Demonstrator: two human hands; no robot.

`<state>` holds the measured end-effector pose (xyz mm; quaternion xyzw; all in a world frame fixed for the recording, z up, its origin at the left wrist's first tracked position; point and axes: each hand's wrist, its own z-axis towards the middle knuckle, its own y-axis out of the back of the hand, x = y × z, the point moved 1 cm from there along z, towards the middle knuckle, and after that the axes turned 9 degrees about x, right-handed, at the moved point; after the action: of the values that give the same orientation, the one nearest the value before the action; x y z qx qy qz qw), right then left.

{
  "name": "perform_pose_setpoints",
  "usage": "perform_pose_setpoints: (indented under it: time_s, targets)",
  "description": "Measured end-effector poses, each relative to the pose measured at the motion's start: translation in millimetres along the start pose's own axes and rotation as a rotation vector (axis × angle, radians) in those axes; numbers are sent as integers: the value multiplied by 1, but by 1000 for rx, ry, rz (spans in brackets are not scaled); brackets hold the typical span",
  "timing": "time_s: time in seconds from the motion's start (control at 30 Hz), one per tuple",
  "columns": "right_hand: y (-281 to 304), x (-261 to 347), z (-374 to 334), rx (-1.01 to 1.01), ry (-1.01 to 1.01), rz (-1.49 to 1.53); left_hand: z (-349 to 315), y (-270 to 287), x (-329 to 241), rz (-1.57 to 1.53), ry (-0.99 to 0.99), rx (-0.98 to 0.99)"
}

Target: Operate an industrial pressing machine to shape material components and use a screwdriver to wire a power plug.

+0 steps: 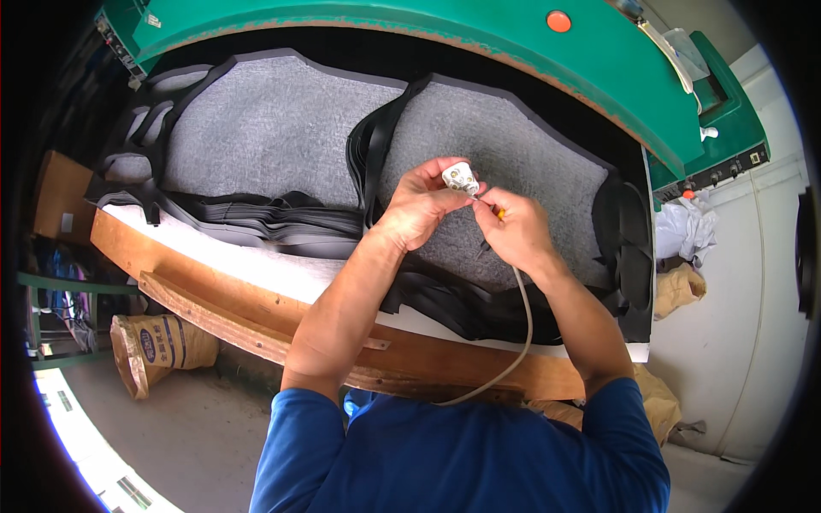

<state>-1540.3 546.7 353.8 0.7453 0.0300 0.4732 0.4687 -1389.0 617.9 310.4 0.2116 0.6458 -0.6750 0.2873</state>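
My left hand point(419, 205) is closed around a small white electrical fitting point(460, 177), its opened side showing brass-coloured terminals. Close against it, my right hand point(518, 229) pinches the end of a light grey cable point(527, 321) at the fitting's lower edge. The cable hangs from my right hand and curves down toward my body. A small tool with a yellow part point(501, 213) pokes out of the right fingers, and its thin dark end points down. What kind of tool it is, I cannot make out. Both hands are above grey fabric point(428, 128).
Stacked dark cut-out sheets point(282, 224) border the grey fabric on a white-topped bench with a wooden front rail point(214, 303). A green machine beam point(410, 32) with an orange button point(558, 21) spans the far side. Paper sacks point(162, 350) stand at lower left.
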Motion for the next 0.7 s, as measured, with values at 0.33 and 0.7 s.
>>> perform_pose_setpoints:
  time_s: [0.33,0.7]
  targets:
    - [10,-8,-1,198,-38,-37,1,7,-5,-33,-28,-12]
    - [12,-23,-5,205,-138,156,5,14,-11,-226,3,49]
